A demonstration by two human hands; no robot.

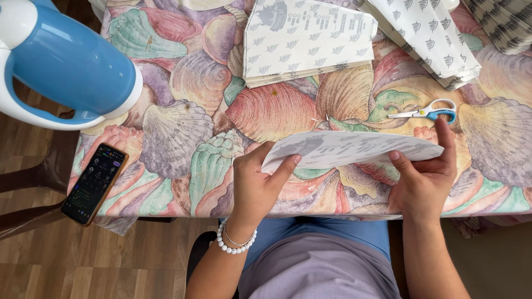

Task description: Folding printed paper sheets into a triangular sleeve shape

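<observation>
Blue-white appliance (pixel 66 61) cut off at top-left edge; striped stack (pixel 507 22) cropped at top-right corner. Print on paper sheet (pixel 349 148) too blurred to tell (phone (pixel 94 184) screen too).

Soft, even daylight fills the view, bright without harsh glare, and the folded paper sheet (pixel 349 148) held between the left hand (pixel 257 185) and right hand (pixel 426 180) casts only a faint shadow on the shell-patterned tablecloth (pixel 183 133) just beneath the grip. Focus is sharp around the grip, with crisp print and skin detail. Well away to the left, the blue and white appliance (pixel 66 61) bulges from wide-angle distortion, with a mild sheen on its plastic.
</observation>
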